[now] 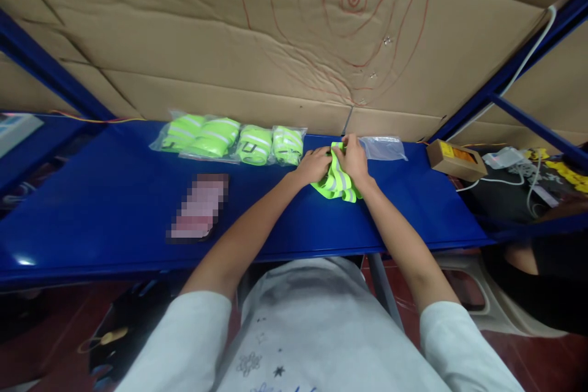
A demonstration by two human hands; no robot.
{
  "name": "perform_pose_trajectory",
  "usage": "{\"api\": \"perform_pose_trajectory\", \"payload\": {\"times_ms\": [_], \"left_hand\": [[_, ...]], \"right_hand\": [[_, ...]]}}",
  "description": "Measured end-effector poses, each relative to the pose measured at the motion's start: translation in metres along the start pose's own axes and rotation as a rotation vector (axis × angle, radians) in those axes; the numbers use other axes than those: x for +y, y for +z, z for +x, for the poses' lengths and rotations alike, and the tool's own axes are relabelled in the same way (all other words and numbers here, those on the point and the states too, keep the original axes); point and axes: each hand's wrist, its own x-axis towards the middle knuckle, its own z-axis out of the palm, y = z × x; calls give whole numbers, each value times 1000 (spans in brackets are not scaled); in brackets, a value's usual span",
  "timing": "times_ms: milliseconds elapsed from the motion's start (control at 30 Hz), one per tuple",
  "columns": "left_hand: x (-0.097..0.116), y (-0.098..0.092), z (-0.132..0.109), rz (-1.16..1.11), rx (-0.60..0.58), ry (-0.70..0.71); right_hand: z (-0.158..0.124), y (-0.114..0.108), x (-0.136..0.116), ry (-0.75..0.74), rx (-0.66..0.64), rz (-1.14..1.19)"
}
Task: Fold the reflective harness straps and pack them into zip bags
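Both my hands are on a bundle of neon-yellow reflective strap [339, 182] with silver stripes, on the blue table. My left hand [315, 165] curls round its left side, fingers partly hidden by the folds. From the right, my right hand [354, 160] grips the upper part between thumb and fingers. Loops of the strap hang toward me below the hands. Just left lie several clear plastic bags of rolled neon-yellow reflective straps [255, 145], in a row along the back. A flat clear plastic bag [384, 148] lies right of my right hand.
A blurred-out phone-like object [199, 207] lies on the blue table [114, 208] to the left. Cardboard [206, 43] walls the back. An open cardboard box [457, 160] sits at the right end, beside white cables and blue frame bars. Part of another person shows at far right.
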Motion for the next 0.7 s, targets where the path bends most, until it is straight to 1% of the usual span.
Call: {"api": "perform_pose_trajectory", "payload": {"times_ms": [100, 200, 300, 367, 433, 500, 600, 700], "left_hand": [[-7, 0, 7, -105, 34, -38], [-10, -1, 14, -175, 108, -123], [-4, 0, 14, -179, 188, -183], [3, 2, 10, -157, 209, -157], [11, 6, 5, -127, 182, -102], [16, 12, 0, -90, 124, -54], [20, 18, -4, -25, 59, -29], [21, 22, -4, 22, 41, -49]], "right_hand": [[0, -3, 5, -21, -41, -40], [-3, -2, 8, -8, -57, -75], [-8, 4, 8, 7, -70, -90], [-8, 9, 9, 20, -81, -73], [-6, 12, 12, 44, -97, -35], [0, 11, 17, 71, -125, 17], [10, 0, 30, 96, -165, 94], [12, -17, 45, 126, -142, 119]]}}
